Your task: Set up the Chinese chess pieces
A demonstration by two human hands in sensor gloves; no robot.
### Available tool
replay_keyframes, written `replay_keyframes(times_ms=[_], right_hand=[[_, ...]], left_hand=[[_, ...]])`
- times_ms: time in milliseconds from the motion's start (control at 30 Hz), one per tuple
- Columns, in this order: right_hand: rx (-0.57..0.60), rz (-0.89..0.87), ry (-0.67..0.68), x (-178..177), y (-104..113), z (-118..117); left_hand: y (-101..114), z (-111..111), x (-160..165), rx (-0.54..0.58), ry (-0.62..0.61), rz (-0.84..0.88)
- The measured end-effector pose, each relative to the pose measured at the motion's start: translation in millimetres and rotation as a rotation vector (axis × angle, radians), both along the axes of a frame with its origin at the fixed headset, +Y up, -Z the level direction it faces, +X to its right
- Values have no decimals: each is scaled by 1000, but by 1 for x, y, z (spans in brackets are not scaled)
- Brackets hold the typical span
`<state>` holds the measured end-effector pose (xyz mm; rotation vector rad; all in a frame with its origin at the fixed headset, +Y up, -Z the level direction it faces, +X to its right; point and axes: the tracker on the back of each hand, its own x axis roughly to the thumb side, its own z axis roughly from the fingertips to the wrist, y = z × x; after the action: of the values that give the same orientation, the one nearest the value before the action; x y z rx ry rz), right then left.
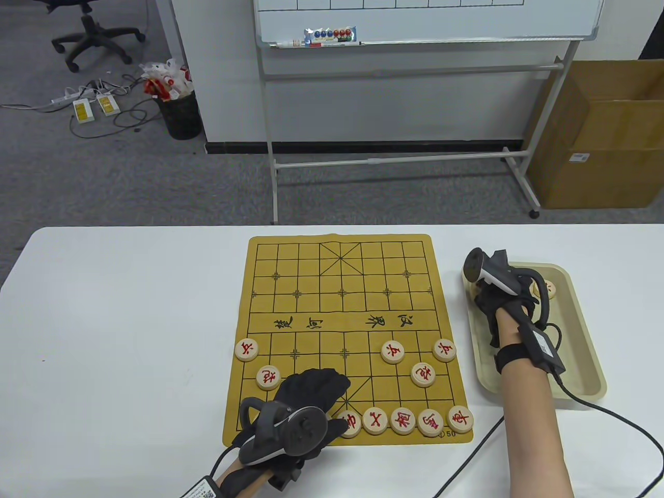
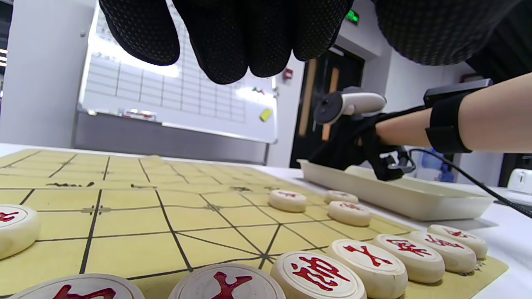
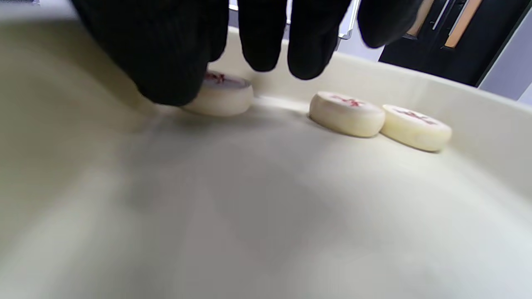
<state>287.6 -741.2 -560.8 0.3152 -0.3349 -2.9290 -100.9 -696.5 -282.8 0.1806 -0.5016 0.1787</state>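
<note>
A yellow chess board (image 1: 342, 311) lies mid-table with red-lettered pale round pieces on its near half: a bottom row (image 1: 403, 420) from the middle to the right corner, two pieces (image 1: 423, 374) one row up, and three (image 1: 392, 352) on the soldier line. My left hand (image 1: 311, 386) hovers over the board's near left part, its fingers (image 2: 232, 50) hanging free and empty above the row (image 2: 318, 270). My right hand (image 1: 493, 301) is inside the beige tray (image 1: 570, 363). Its thumb (image 3: 166, 74) touches a piece (image 3: 224, 97) lying on the tray floor.
Two more pieces (image 3: 347, 114) (image 3: 415, 126) lie side by side near the tray's far wall. A glove cable (image 1: 612, 415) runs from the right wrist across the table. The board's far half (image 1: 342, 264) holds no pieces.
</note>
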Motion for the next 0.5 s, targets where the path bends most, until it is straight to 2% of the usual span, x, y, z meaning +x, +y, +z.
replay_keyframes(times_ms=[67, 167, 300, 500], right_hand=[[-1, 23, 12, 1, -3, -1], [81, -8, 13, 1, -2, 0], [117, 45, 36, 0, -4, 1], [82, 65, 49, -1, -7, 4]], left_hand=[[-1, 0, 1, -5, -5, 2], [-2, -1, 2, -9, -7, -7], [-2, -1, 2, -9, -1, -5], [-3, -1, 4, -16, -3, -5]])
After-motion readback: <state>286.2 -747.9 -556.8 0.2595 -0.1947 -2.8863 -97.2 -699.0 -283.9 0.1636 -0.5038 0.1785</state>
